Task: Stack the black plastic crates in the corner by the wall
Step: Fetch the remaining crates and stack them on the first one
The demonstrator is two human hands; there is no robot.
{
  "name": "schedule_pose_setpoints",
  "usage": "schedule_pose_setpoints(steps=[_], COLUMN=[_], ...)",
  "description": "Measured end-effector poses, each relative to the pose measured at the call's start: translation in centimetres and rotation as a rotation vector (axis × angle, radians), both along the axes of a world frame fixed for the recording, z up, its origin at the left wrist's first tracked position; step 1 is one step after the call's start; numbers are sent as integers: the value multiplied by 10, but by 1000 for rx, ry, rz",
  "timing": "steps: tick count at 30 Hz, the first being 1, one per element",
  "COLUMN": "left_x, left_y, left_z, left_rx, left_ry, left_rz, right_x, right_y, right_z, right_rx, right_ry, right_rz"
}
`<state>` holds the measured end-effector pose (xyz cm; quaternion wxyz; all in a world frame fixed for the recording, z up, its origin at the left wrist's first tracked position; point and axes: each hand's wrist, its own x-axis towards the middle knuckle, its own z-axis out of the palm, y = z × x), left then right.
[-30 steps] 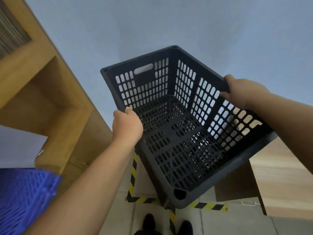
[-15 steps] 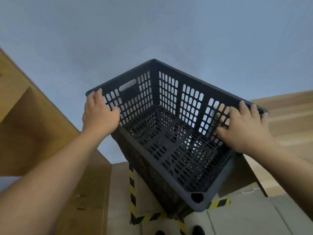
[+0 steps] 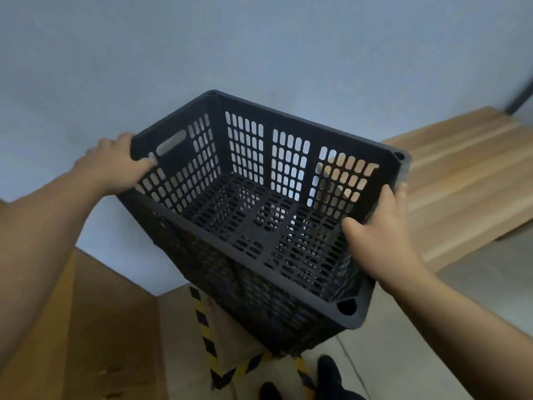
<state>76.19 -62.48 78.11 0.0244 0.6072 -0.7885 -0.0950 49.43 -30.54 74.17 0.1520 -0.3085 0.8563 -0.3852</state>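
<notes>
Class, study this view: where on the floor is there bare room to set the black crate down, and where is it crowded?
Bare floor shows right of the black crate, bordered by the wooden boards. Crowded: the striped tape strip between the cardboard and the crate, and by the shoes. Both the left hand and the right hand grip it.

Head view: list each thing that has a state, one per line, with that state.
black crate: upright, empty, tilted, held in the air by both short ends
left hand: closed on the crate's left end by the handle slot
right hand: closed on the crate's right end
striped floor tape: flat on the floor, partly hidden by the crate
</notes>
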Motion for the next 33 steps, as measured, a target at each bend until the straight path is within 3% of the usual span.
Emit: schedule_pose_setpoints(steps=[13, 33], left_x=[-1, -42], left_y=[19, 111], left_z=[-17, -27], left_rx=[-58, -88], left_ry=[-10, -40], left_rz=[82, 418], right_x=[-49, -207], right_y=[-10, -115], right_z=[5, 9], right_rx=[230, 271], right_ry=[144, 390], right_rz=[65, 505])
